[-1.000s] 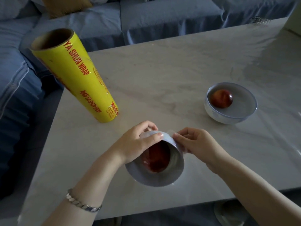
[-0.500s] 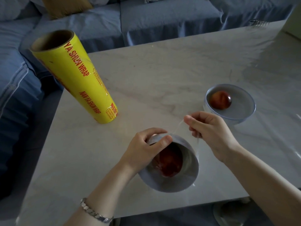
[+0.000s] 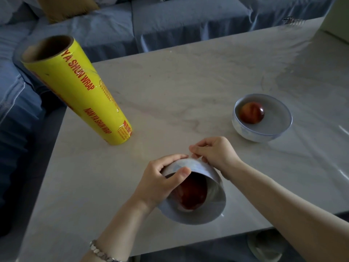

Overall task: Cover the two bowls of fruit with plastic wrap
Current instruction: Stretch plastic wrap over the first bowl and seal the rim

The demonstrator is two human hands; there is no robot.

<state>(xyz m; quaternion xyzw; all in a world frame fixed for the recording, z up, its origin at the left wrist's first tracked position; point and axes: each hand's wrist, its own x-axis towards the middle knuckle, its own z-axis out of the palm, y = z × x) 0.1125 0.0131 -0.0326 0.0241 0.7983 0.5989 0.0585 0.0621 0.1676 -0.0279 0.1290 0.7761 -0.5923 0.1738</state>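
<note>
Pale marble-veined stone makes up the surface (image 3: 188, 87), glossy where light falls on its right side. Close to its near edge I see the near bowl (image 3: 211, 174), a round blue-white glazed one, tipped on its side. Its mouth faces me and slightly down, so its base-to-rim axis runs from far to near. I cannot tell whether it touches the surface. A dark red, smooth fruit (image 3: 192, 193) sits against the lower inside.

My left hand (image 3: 160, 184) grips the bowl's upper wall, thumb on the near side and fingers curled over the far side. My right hand (image 3: 215, 154) is at the bowl's base, its fingertips pinching a crumpled bit of clear film (image 3: 197, 158). The two hands are nearly touching. A metal link bracelet (image 3: 100, 252) circles the left wrist.

Well to the right stands the second bowl (image 3: 262, 134), upright, holding a red fruit (image 3: 252, 112) under a flat greyish sheen across its rim. At the left stands the roll of plastic wrap (image 3: 90, 97), a long yellow cylinder on end with red lettering and its brown cardboard core open at the top. Beyond lies a blue fabric sofa (image 3: 188, 19) with a mustard cushion (image 3: 64, 6).
</note>
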